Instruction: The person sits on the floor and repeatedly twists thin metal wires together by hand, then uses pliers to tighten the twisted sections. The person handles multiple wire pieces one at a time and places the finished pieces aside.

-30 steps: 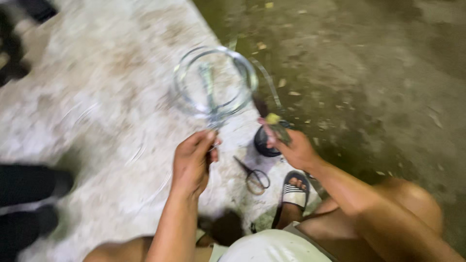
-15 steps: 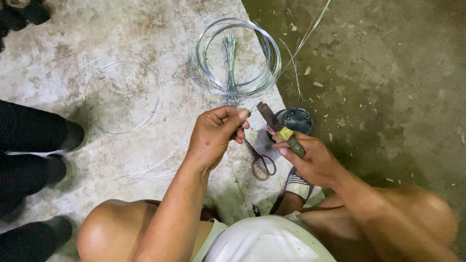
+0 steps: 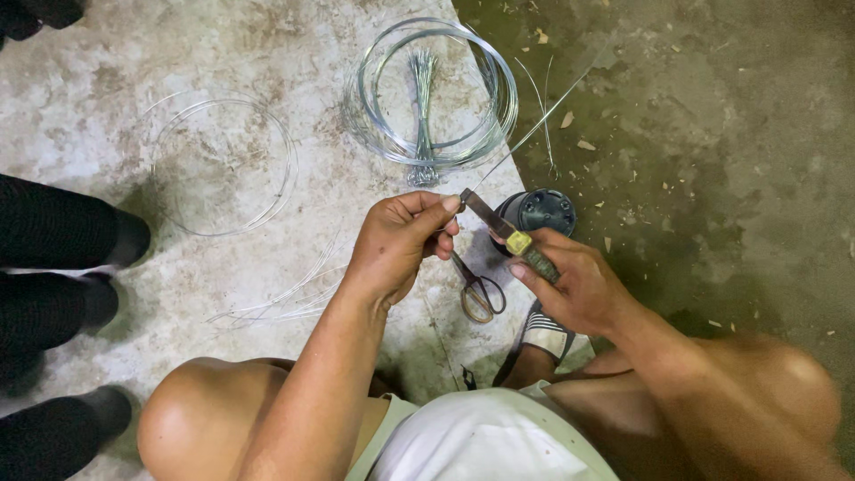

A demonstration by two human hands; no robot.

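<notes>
Head view: a thin strand of wire (image 3: 525, 138) is pinched between thumb and fingertips of the left hand (image 3: 398, 242), which is closed narrowly on it just above the scissors (image 3: 478, 292) lying on the pale concrete slab (image 3: 223, 53). A small knife (image 3: 508, 233) with a dark blade and yellow band is gripped in the closed right hand (image 3: 574, 287), its blade tip set against the wire right beside the left fingertips. The step in hand is judged to be a cut or scrape of the strand at that spot; it is done best if the wire is kept taut, the blade is pressed close to the pinch, and the stroke is directed away from the fingers. The wire's long axis runs diagonally, from the pinch up and to the right over the dark floor, its free end pointing away from the person. The knife is laid on the opposite diagonal, its tip pointing up-left. A wire coil (image 3: 432, 93) and a dark round container (image 3: 539, 212) are seen nearby.
</notes>
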